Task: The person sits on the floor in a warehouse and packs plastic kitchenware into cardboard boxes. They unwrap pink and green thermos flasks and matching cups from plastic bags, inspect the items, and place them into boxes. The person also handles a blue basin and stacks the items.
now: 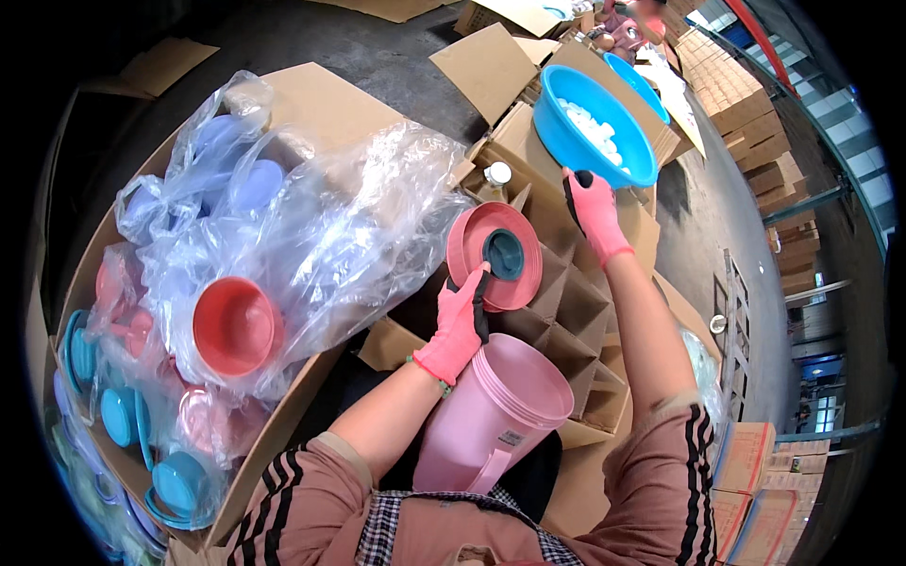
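Observation:
My left hand, in a pink glove with black fingers, grips a round pink lid whose middle has a dark green disc. Just below it, a pink pitcher with an open top and a handle leans in my lap. My right hand, gloved the same way, is at the near rim of a blue basin that contains many small white pieces. Its fingers are bent closed; what they hold, if anything, I cannot make out.
On the left, a large carton holds plastic bags, a coral cup and blue lidded cups. Ahead is a box with cardboard dividers and a white-capped bottle. Stacked cartons stand right; another person sits beyond.

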